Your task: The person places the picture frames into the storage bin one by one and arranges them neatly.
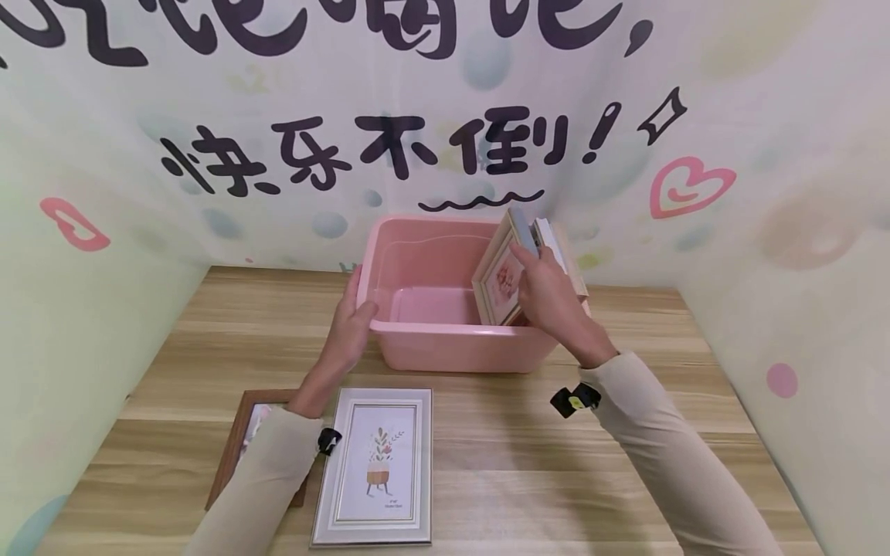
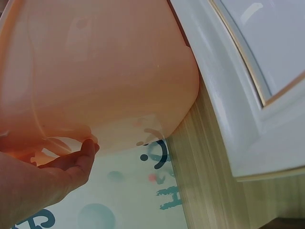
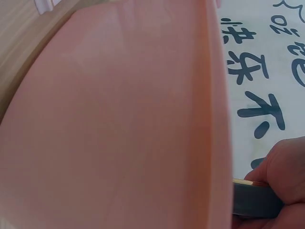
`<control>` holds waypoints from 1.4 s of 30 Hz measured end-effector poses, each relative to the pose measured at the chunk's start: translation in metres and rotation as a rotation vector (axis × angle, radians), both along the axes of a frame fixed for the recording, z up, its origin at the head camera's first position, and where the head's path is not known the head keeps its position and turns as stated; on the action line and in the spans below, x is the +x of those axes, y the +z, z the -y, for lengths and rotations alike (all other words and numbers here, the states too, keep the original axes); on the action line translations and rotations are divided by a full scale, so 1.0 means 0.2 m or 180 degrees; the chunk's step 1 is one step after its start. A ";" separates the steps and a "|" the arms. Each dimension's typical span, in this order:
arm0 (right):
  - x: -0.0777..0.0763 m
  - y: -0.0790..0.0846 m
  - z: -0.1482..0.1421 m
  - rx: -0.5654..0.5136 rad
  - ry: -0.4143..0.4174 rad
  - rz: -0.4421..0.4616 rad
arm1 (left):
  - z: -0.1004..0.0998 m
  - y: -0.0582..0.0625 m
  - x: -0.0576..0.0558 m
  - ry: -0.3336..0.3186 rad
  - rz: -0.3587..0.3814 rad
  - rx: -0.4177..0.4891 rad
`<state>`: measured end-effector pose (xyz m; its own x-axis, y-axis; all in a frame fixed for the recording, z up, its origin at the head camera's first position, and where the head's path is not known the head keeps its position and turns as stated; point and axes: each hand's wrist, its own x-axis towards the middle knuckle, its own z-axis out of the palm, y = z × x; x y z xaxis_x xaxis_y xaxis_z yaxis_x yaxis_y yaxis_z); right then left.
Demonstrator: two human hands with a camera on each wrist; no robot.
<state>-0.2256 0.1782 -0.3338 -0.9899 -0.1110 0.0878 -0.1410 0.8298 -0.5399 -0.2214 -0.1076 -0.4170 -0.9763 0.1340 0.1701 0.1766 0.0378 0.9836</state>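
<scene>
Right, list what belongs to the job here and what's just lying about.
In the job: pink basin, held by the left hand; framed picture, in the right hand; pieces behind it.
Lying about, though possibly job-related: white frame; brown frame.

- Tub (image 1: pixel 455 351) in left hand (image 1: pixel 349 324): smooth, softly glossy plastic.
- Frame (image 1: pixel 504 283) in right hand (image 1: pixel 549 293): smooth, metallic-looking gold trim.
- Pale frame (image 1: pixel 378 463) nearer than left grip: glossy.
- Table (image 1: pixel 507 463) beneath both grips: wood-grained, smooth.
- Wall (image 1: pixel 278 228) beyond grips: matt, cloth-like.
</scene>
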 end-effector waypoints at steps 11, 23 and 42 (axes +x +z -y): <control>-0.01 -0.05 0.03 0.0001 0.0108 -0.0003 | 0.00 0.00 0.00 -0.0026 -0.0034 0.0024; -0.03 -0.08 0.08 0.0380 -0.0008 -0.0035 | 0.01 -0.02 -0.01 -0.0018 -0.0054 0.0005; -0.05 -0.08 0.08 0.2085 0.0100 -0.0459 | 0.01 -0.01 -0.01 -0.0020 -0.0058 -0.0003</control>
<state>-0.2360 0.1618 -0.3496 -0.9688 -0.2149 0.1235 -0.2033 0.9740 0.0999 -0.2231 -0.1087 -0.4185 -0.9722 0.1404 0.1876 0.1946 0.0377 0.9802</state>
